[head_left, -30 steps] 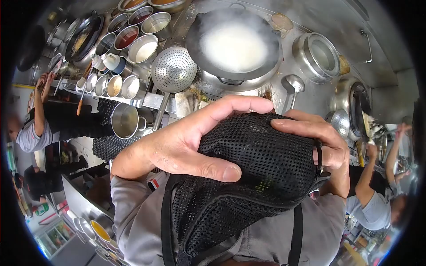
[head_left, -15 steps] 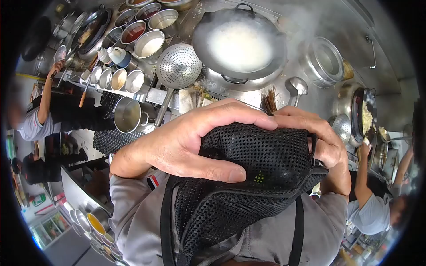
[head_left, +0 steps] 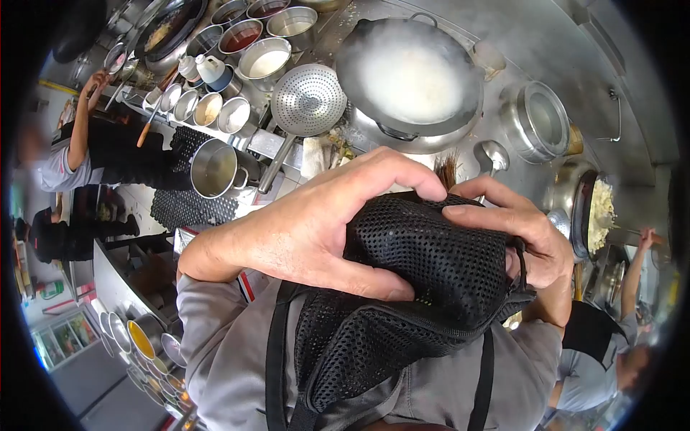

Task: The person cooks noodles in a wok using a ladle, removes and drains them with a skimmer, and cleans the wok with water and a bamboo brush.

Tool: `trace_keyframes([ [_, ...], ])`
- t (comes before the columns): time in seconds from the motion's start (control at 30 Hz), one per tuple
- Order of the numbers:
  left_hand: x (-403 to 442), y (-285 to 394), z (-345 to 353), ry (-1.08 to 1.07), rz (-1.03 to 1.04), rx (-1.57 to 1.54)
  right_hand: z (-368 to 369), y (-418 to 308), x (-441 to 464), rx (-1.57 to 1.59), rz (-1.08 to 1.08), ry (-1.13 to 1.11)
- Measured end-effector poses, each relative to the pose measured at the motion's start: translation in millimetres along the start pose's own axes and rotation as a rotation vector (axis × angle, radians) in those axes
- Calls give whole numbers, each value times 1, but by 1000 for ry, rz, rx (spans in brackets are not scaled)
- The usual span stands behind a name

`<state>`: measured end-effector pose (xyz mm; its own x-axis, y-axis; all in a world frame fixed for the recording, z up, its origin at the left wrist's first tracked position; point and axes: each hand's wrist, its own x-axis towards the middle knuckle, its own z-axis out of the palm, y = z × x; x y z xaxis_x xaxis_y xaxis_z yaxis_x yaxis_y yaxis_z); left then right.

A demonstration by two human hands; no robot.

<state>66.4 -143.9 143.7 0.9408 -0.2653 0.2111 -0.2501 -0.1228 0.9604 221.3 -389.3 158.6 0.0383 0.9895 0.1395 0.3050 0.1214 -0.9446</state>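
A black mesh bag [head_left: 431,251] with a zipper hangs in front of my chest, between two dark straps. My left hand [head_left: 330,230] curves round its left and upper side, thumb across the front and fingertips at the top edge. On the right, my right hand [head_left: 514,223] grips the bag's other end, with some fingers tucked behind it at a dark loop. Both hands' fingertips nearly meet at the top. What the bag holds is hidden.
A steaming wok [head_left: 410,79] stands ahead, with a perforated strainer [head_left: 309,99] left of it. A ladle [head_left: 494,154], a metal pot [head_left: 539,122] and seasoning bowls [head_left: 264,63] lie around. Co-workers stand at left [head_left: 65,172] and right [head_left: 593,366].
The whole scene has shifted as the camera turned. My hands stay on the bag, and the gap between my fingertips has changed slightly. The co-worker at right has moved lower in view.
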Motion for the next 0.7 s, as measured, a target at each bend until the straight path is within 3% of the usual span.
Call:
trace_keyframes([
  [0.17, -1, -1, -3, -64, 74, -17, -15, -12, 6, -28, 62, -153],
  [0.37, -4, -4, -12, -34, 218, 28, -15, -14, 8, -180, -159, -19],
  [0.7, 6, -6, -13, -5, 279, -135, -20, -20, 3, -187, -210, 45],
])
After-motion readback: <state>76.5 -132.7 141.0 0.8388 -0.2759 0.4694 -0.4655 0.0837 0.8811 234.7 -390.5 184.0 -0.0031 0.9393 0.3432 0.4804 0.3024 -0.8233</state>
